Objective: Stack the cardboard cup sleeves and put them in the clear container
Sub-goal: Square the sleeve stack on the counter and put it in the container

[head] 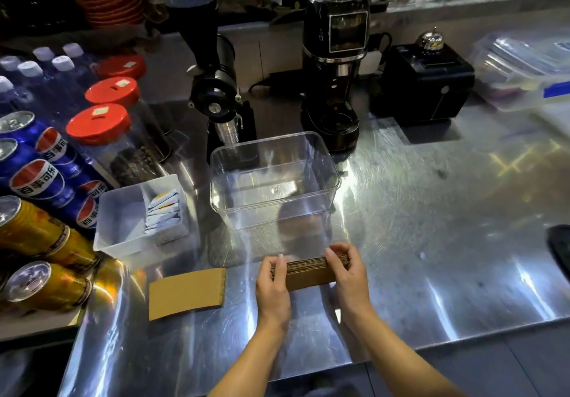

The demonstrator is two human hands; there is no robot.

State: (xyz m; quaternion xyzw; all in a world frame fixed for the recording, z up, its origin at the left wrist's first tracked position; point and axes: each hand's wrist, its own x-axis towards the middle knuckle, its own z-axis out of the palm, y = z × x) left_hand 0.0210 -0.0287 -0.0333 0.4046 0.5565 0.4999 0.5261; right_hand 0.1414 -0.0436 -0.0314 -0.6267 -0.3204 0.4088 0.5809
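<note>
A stack of brown cardboard cup sleeves [308,271] stands on its long edge on the steel counter, gripped at both ends. My left hand [273,288] pinches its left end and my right hand [347,276] pinches its right end. One more flat sleeve [186,293] lies alone on the counter to the left of my hands. The clear container [274,211] sits just beyond the stack, open at the top with nothing inside.
A small translucent bin [123,220] with sachets stands to the left of the container. Soda cans [37,180] and red-lidded jars [101,125] crowd the left side. Two black coffee grinders [336,66] and a black box [425,85] stand behind. The steel counter [431,242] stretches right.
</note>
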